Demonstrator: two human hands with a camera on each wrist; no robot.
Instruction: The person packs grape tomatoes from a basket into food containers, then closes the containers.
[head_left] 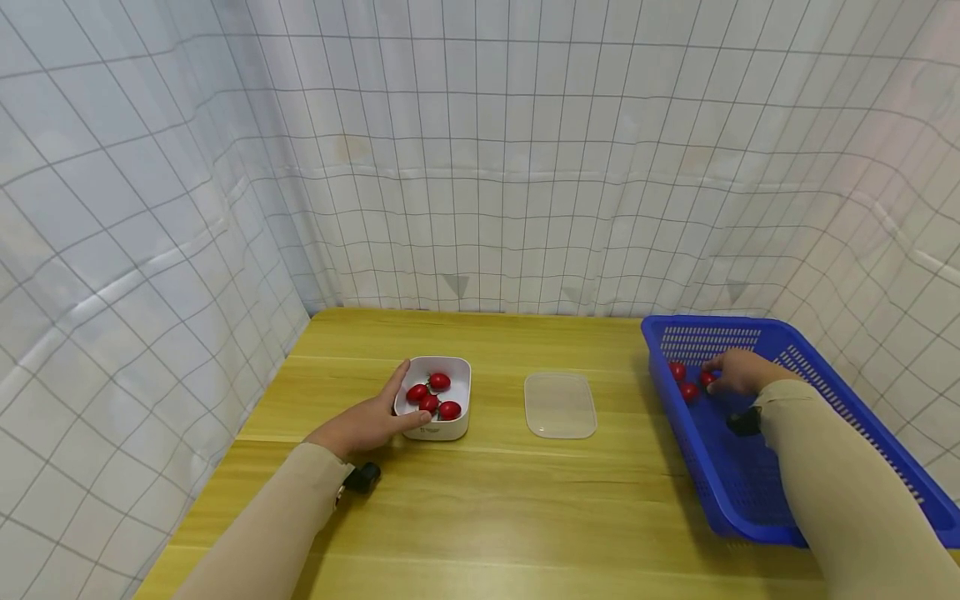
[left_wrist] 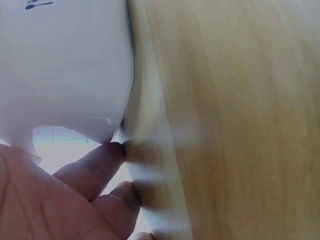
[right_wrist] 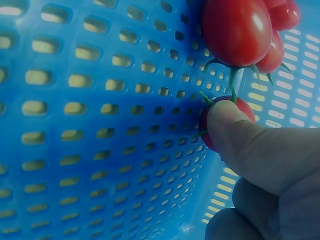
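In the head view my left hand [head_left: 371, 423] holds a small white square box [head_left: 457, 429] at its left side, thumb across the front and index finger along the left edge. Several red cherry tomatoes [head_left: 450, 410] lie inside it. In the left wrist view the fingertips [left_wrist: 111, 150] rest low beside the box wall [left_wrist: 70, 75]. My right hand [head_left: 742, 372] reaches down into a blue plastic basket [head_left: 705, 467]. The right wrist view shows its thumb on a cherry tomato [right_wrist: 243, 108] with green sepals, pinched; the opposing finger is mostly hidden. Other tomatoes [right_wrist: 237, 30] sit close by.
A translucent flat lid [head_left: 559, 406] lies on the wooden table [head_left: 495, 517] between box and basket. The basket's slotted walls rise around the right hand. White gridded curtains [head_left: 480, 183] enclose the table's back and sides.
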